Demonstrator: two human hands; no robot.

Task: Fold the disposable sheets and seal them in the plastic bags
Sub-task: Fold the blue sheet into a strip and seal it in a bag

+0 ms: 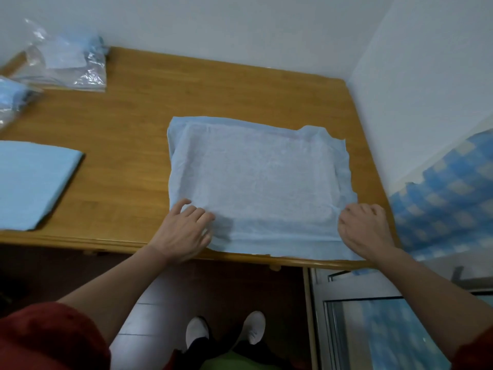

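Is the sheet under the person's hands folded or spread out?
Spread out: the sheet lies flat on the table, left hand and right hand at its near corners.

Dark red, fuzzy-looking sleeves (45, 337); white shoes (253, 327); trousers (221, 352) seemingly dark, view blurred.

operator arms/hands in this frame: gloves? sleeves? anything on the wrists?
No gloves: the left hand and right hand are bare, with no ring or watch showing. Forearms are uncovered. The dark red, fuzzy-looking left sleeve is pushed up near the elbow. Only a sliver of the right sleeve shows at the frame's edge.
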